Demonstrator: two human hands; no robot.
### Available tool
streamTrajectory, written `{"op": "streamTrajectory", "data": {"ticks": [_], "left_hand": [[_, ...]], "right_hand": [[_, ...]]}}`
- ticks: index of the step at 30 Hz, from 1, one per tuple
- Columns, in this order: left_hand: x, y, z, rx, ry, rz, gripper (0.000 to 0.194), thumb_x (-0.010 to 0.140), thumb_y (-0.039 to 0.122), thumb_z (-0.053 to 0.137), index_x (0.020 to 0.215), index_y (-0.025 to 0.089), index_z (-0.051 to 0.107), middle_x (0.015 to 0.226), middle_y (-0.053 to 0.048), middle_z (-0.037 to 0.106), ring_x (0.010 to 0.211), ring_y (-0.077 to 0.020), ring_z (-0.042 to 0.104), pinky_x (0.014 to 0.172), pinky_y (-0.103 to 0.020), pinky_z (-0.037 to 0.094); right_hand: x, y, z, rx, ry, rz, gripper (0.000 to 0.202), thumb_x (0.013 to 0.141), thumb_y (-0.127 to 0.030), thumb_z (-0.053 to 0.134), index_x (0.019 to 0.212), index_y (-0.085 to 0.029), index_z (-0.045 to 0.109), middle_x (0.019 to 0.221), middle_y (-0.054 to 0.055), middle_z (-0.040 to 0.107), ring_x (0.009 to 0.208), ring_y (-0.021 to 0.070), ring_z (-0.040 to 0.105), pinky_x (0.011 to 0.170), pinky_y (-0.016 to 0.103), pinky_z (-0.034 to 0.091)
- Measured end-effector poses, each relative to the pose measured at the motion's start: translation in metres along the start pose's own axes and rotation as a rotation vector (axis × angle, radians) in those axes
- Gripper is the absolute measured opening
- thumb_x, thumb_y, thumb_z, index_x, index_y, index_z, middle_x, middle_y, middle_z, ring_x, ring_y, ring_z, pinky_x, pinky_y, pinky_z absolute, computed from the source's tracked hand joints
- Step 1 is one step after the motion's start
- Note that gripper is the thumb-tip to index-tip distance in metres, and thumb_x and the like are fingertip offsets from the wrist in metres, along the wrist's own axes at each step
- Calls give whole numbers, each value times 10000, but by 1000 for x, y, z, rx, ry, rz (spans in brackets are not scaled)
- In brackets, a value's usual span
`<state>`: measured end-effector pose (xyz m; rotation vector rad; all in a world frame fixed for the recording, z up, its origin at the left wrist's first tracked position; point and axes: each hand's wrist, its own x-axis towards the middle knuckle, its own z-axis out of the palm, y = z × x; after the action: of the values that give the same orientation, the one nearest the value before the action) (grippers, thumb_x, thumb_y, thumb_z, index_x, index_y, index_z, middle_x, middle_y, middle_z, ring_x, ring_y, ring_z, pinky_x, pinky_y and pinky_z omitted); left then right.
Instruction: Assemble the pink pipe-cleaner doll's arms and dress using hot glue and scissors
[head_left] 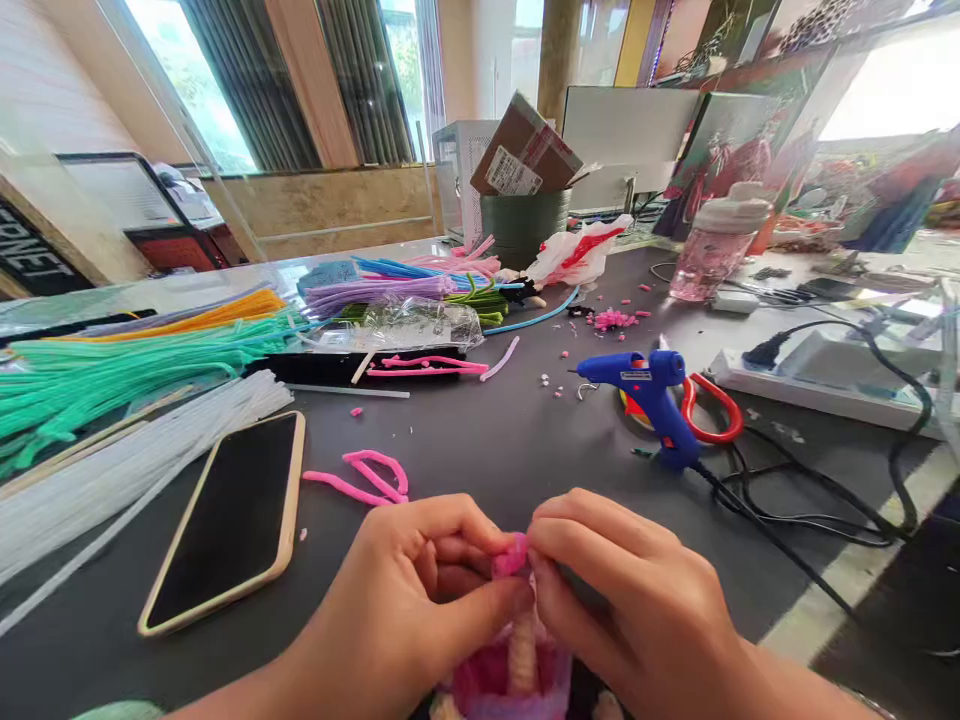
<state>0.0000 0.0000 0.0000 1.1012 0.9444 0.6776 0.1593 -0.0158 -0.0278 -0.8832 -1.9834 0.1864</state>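
my left hand (pixel 409 600) pinching a pink piece (pixel 510 557), my right hand (pixel 637 590) pinching its edge; blue glue gun (pixel 670 410) at right, phone (pixel 225 520) at left

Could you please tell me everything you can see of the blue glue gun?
The glue gun is blue and looks like plastic, with a pale side label and a narrow nozzle. It lies on its side on the dark table, beyond the right hand, untouched by it, nozzle pointing left, handle slanting right and toward the person. A black cord leaves the handle's end. It partly hides a red loop; whether they touch is unclear.
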Motion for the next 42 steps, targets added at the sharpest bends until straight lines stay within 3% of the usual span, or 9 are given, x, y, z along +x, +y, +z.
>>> {"op": "streamTrajectory", "data": {"ticks": [8, 14, 26, 32, 42], "left_hand": [[0, -5, -4, -103, -44, 7, 185, 595, 110, 803, 690, 153, 650, 642, 4, 708, 605, -132, 649, 580, -190, 494], [1, -7, -4, -169, -74, 1, 178, 642, 213, 800, 698, 137, 649, 602, -27, 710, 583, -138, 658, 580, -209, 500], [4, -6, -9, -177, 1, -56, 203, 593, 235, 832, 663, 133, 671, 583, -30, 714, 555, -112, 634, 565, -181, 485], [5, -9, -8, -185, -37, -10, 187, 614, 215, 818, 678, 139, 659, 594, -25, 712, 561, -128, 650, 574, -201, 495], [4, -14, -9, -203, -68, -29, 189, 625, 202, 815, 678, 131, 648, 586, -5, 697, 568, -95, 629, 576, -167, 478]], "right_hand": [[7, -1, -8, 124, -18, 116, 204, 774, -47, 422, 675, -138, 575, 612, 10, 562, 522, 67, 474, 502, 141, 417], [8, 2, -9, 227, -40, 252, 181, 719, -48, 449, 657, -154, 581, 589, -30, 534, 503, 47, 456, 487, 110, 396], [10, 3, -11, 256, -48, 335, 153, 790, -121, 510, 675, -175, 595, 585, -50, 595, 515, 34, 514, 514, 88, 416], [8, 5, -9, 167, -4, 196, 85, 760, -127, 559, 686, -164, 578, 599, -28, 591, 511, 50, 528, 508, 121, 436], [3, 1, -6, -10, -65, 58, 159, 860, -84, 413, 762, -165, 508, 643, 4, 554, 541, 85, 471, 514, 170, 417]]}}
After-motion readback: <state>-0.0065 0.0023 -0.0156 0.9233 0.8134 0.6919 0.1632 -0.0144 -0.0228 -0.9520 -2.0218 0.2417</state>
